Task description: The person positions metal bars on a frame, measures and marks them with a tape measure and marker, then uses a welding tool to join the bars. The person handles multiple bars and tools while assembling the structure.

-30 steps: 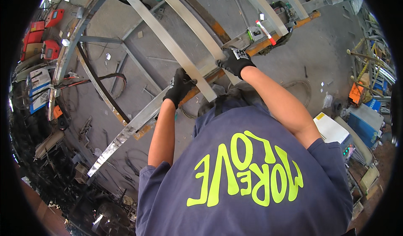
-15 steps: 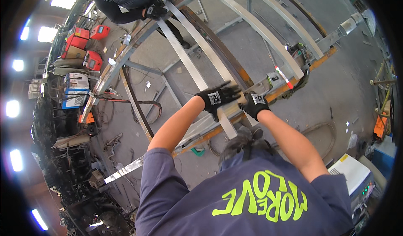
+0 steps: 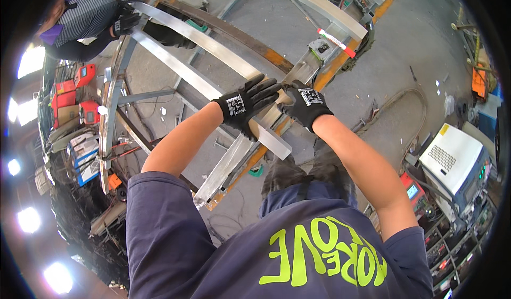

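Observation:
Two long pale metal tubes lie side by side across a steel frame. On the left metal tube [image 3: 178, 67], near its close end, lies my left hand [image 3: 249, 106] in a black glove, flat with fingers stretched toward the other tube. My right hand [image 3: 305, 106], gloved too, has its fingers bent around the close end of the right metal tube [image 3: 213, 42]. Beneath the tubes runs the frame's rusty-edged near beam [image 3: 234, 168]. At the far left, a co-worker's gloved hands [image 3: 126, 12] are at the other ends of both tubes.
A red and white marker [image 3: 336, 42] and a small green-sided device [image 3: 321, 47] rest on the beam to the right. A brown rusty bar [image 3: 234, 33] lies beyond the tubes. A white machine [image 3: 452, 158] stands at right; cables [image 3: 410, 96] trail over the floor.
The view has shifted, so the frame and co-worker appear farther left. My left hand lies flatter across the left tube; my right hand has closed in on the right tube's end.

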Demonstrator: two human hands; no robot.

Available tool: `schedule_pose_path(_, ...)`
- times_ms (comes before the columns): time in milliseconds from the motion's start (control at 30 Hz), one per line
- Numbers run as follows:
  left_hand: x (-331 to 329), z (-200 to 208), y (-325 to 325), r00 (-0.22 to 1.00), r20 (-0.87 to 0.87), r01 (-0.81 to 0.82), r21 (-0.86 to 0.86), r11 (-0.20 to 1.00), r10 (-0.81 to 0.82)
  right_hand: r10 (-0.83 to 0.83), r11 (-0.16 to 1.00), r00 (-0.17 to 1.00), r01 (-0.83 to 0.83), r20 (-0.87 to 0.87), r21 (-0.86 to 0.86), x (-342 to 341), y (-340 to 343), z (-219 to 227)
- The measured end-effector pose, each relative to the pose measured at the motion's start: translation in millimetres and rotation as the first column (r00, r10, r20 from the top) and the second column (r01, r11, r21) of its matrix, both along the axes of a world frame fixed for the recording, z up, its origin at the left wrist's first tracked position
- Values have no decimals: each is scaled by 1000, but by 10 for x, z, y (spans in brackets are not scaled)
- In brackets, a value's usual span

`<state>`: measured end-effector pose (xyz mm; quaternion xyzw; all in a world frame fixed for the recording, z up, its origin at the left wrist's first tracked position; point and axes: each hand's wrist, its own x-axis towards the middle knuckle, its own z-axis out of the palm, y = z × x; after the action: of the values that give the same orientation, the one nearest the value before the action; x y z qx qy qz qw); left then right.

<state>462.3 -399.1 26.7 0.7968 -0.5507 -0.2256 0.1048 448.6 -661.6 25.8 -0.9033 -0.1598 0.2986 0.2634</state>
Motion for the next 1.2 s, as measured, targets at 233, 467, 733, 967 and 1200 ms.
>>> schedule_pose_path(233,-49,-195,72,997,78,-1,-25,1000,3,-54,998,998,55,-17,41,-37,57,-22)
schedule_pose_path(467,-92,-19,115,995,101,21,-29,999,-18,-98,995,994,98,-52,-13,-33,114,-17)
schedule_pose_path(733,13,-165,-13,1000,22,11,-3,1000,-11,-148,979,989,148,-11,139,-203,-103,-246)
schedule_pose_path(967,-94,-190,-32,986,156,-47,-76,996,59,-927,168,358,665,-113,728,-1571,-477,-359)
schedule_pose_path(1200,-83,-227,-57,978,210,28,-91,995,-8,-808,-63,335,768,-484,637,-2634,58,-636)
